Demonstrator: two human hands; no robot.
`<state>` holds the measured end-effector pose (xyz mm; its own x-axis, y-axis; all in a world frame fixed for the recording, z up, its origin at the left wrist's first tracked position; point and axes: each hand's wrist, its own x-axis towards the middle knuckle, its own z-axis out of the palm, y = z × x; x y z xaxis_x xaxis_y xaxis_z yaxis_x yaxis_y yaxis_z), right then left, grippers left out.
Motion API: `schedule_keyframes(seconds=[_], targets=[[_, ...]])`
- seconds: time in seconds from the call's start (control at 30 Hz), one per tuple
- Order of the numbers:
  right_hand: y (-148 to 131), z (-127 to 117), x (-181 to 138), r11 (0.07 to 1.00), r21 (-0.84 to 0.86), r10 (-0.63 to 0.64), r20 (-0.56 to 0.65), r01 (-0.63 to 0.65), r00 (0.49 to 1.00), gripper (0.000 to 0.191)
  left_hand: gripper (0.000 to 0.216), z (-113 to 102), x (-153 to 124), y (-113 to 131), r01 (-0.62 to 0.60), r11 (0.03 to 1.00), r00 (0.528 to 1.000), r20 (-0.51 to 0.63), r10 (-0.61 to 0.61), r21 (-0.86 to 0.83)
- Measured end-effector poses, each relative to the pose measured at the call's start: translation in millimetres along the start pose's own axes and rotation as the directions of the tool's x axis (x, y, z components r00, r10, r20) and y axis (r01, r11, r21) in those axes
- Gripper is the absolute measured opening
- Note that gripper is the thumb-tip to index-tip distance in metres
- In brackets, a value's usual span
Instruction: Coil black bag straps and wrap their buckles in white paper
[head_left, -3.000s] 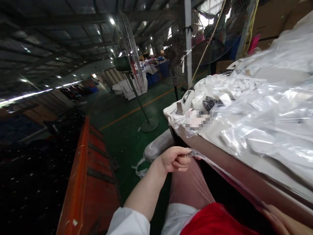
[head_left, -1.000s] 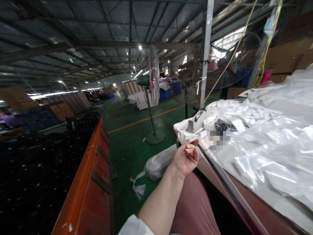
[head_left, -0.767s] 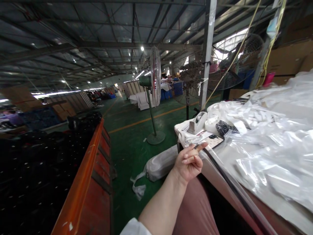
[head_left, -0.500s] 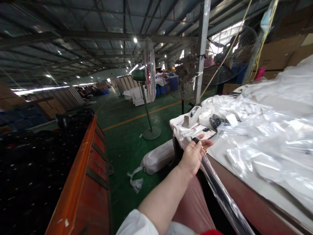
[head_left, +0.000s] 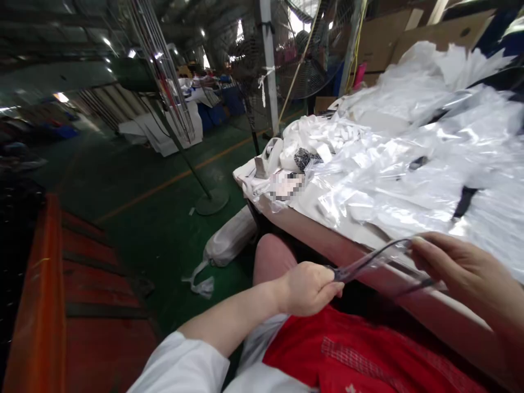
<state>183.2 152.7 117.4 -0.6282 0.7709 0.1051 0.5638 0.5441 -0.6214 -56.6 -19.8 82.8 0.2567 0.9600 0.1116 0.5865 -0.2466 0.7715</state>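
My left hand (head_left: 313, 289) is a closed fist over my lap, gripping one end of a long black strip in a clear plastic sleeve (head_left: 364, 263). To its right, at the table's front edge, my right hand (head_left: 462, 275) pinches the same sleeved strip between thumb and fingers. The strip spans the gap between both hands, with a thin dark edge bowing upward. Motion blur and the fingers hide its ends. Clear plastic bags (head_left: 393, 174) lie heaped on the white-topped table (head_left: 327, 218) just beyond my right hand.
A tape dispenser (head_left: 268, 158) and a pixelated flat item (head_left: 286, 185) lie at the table's near left corner. A white wrapped bundle (head_left: 231, 237) rests on the green floor. Leftward stand an orange-red bin (head_left: 98, 273) and a fan on a round base (head_left: 212, 202).
My view has swung right and down. My left hand has drawn back towards my lap with the sleeved strip. My right hand has come into view, pinching it.
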Motion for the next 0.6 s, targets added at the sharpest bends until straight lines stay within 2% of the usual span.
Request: schedule_keyframes(seconds=[0.07,0.1,0.13,0.2,0.3,0.37,0.4,0.43,0.47,0.5,0.53,0.57,0.6], targets=[[1,5,12,0.998,-0.051,-0.038,0.072,0.042,0.997,0.049,0.045,0,-2,4,0.057,0.968,0.997,0.070,-0.041,-0.243],[0,11,13,0.996,-0.054,-0.073,0.077,0.078,0.994,0.047,0.048,0,-3,6,0.111,0.916,0.992,0.097,-0.080,-0.385],[-2,18,11,0.992,-0.026,-0.120,0.099,0.123,0.988,0.044,0.051,-1,-3,7,0.170,0.833,0.985,0.125,-0.122,-0.527],[-12,36,2,0.977,0.091,-0.209,0.190,0.194,0.959,0.044,0.053,-1,-2,10,0.253,0.592,0.967,0.192,-0.165,-0.766],[-33,74,-17,0.943,0.284,-0.272,0.355,0.175,0.894,0.046,0.045,-6,3,17,0.255,0.203,0.965,0.236,-0.113,-0.945],[-50,100,-29,0.919,0.382,-0.267,0.416,0.099,0.869,0.032,0.039,-12,9,20,0.201,0.050,0.973,0.194,-0.121,-0.978],[-58,111,-34,0.902,0.428,-0.263,0.451,0.052,0.853,0.030,0.038,-15,13,21,0.146,0.031,0.977,0.139,-0.161,-0.989],[-66,119,-40,0.883,0.469,-0.268,0.499,0.003,0.825,0.034,0.038,-18,17,21,0.059,0.067,0.973,0.042,-0.226,-0.996],[-73,123,-45,0.864,0.501,-0.277,0.548,-0.044,0.789,0.040,0.039,-20,21,19,-0.051,0.165,0.947,-0.100,-0.304,-0.985],[-80,123,-50,0.848,0.523,-0.291,0.593,-0.083,0.751,0.044,0.040,-20,25,16,-0.153,0.315,0.890,-0.269,-0.368,-0.937],[-84,120,-54,0.833,0.542,-0.310,0.629,-0.117,0.713,0.048,0.041,-20,27,11,-0.222,0.494,0.807,-0.443,-0.392,-0.841],[-87,113,-58,0.813,0.563,-0.329,0.652,-0.146,0.683,0.050,0.042,-18,28,6,-0.241,0.668,0.718,-0.593,-0.365,-0.704],[-87,104,-60,0.790,0.589,-0.349,0.662,-0.172,0.663,0.052,0.042,-16,29,0,-0.214,0.810,0.655,-0.695,-0.296,-0.546]])
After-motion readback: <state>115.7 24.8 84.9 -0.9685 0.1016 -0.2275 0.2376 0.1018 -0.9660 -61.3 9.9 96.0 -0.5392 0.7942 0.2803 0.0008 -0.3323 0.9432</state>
